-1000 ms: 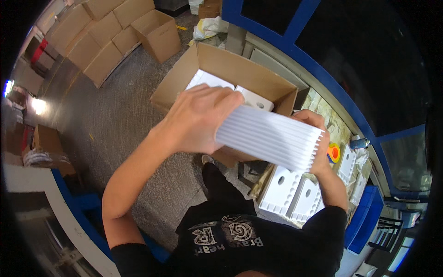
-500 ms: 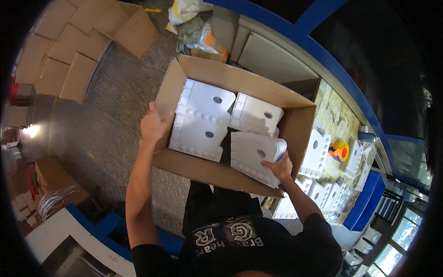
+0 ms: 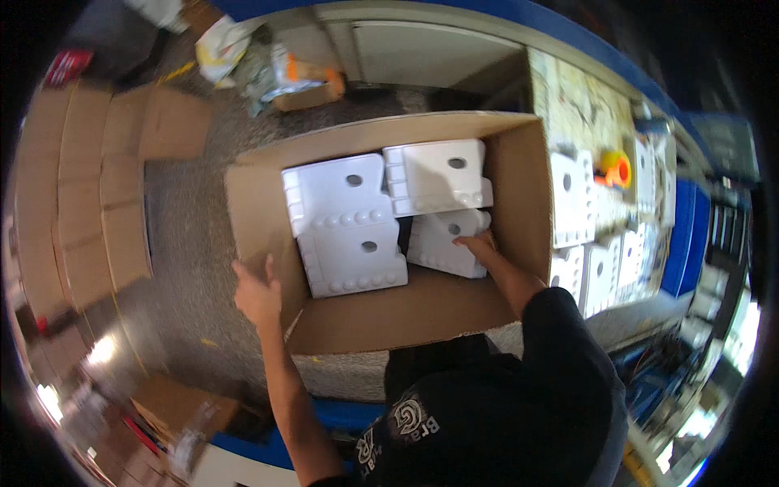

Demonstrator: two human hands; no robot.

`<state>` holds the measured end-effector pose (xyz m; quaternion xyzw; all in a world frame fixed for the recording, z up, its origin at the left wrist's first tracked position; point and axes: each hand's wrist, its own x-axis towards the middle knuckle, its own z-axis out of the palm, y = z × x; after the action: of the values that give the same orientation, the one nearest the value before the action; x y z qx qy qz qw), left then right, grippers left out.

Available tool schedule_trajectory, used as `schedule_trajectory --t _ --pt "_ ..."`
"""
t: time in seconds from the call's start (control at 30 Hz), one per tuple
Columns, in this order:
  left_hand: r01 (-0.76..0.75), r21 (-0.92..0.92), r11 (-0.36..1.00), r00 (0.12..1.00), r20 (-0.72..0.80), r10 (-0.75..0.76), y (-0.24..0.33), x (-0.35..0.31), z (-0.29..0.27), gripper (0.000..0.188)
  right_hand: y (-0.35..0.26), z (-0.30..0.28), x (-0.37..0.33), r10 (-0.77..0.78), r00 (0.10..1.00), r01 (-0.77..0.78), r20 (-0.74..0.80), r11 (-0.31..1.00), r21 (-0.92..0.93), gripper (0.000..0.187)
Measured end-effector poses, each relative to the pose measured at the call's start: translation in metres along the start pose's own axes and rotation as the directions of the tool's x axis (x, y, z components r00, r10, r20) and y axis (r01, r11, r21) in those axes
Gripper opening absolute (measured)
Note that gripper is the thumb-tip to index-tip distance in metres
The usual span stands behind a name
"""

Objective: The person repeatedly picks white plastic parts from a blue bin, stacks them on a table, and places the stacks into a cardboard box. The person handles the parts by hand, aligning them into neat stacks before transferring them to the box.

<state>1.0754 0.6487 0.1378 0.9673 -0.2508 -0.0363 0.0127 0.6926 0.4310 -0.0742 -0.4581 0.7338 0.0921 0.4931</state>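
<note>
A large open cardboard box (image 3: 381, 325) holds several stacks of white plastic paint palettes, each with a thumb hole and rows of wells. Two stacks, an upper one (image 3: 324, 183) and a lower one (image 3: 341, 260), fill the left half. Another palette stack (image 3: 430, 174) lies at the far right. Inside the box's near right part, my right hand (image 3: 481, 246) grips a slightly tilted palette stack (image 3: 438, 239), thumb on its top face by the hole; its other fingers are hidden. My left hand (image 3: 258, 294) is at the box's left wall, thumb and fingers apart, slightly blurred.
More palettes (image 3: 573, 195) stand on a worktable to the right, beside an orange and yellow tape dispenser (image 3: 614, 172). Brown cartons (image 3: 81, 211) are stacked at the left. Bags (image 3: 223, 49) lie on the floor at the back. A blue-edged bench (image 3: 341, 418) is behind my left arm.
My right hand has lowered the palette stack deeper into the box's near right part. My left hand has loosened from the box's left edge. The view has turned, so the box looks straighter.
</note>
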Motion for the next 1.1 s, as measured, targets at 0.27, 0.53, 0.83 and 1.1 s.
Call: schedule_trajectory --t 0.27,0.53,0.83,1.1 --pt "-0.074 -0.101 0.992 0.995 -0.079 0.066 0.001 0.002 0.003 0.067 0.022 0.042 0.059 -0.045 0.992 0.065 0.117 0.983 -0.169 0.095" --pt "-0.146 -0.165 0.975 0.985 -0.118 0.127 -0.009 0.003 0.011 0.071 0.053 0.054 0.122 -0.163 0.96 0.182 0.229 0.981 -0.062 0.085" --pt "-0.222 -0.03 0.975 0.966 -0.144 0.215 -0.011 0.007 0.012 0.075 0.068 0.07 0.15 -0.16 0.969 0.169 0.19 0.985 -0.032 0.081" --pt "-0.205 -0.064 0.977 0.971 -0.139 0.195 -0.012 0.005 0.012 0.077 0.065 0.086 0.148 -0.149 0.976 0.16 0.158 0.985 -0.06 0.077"
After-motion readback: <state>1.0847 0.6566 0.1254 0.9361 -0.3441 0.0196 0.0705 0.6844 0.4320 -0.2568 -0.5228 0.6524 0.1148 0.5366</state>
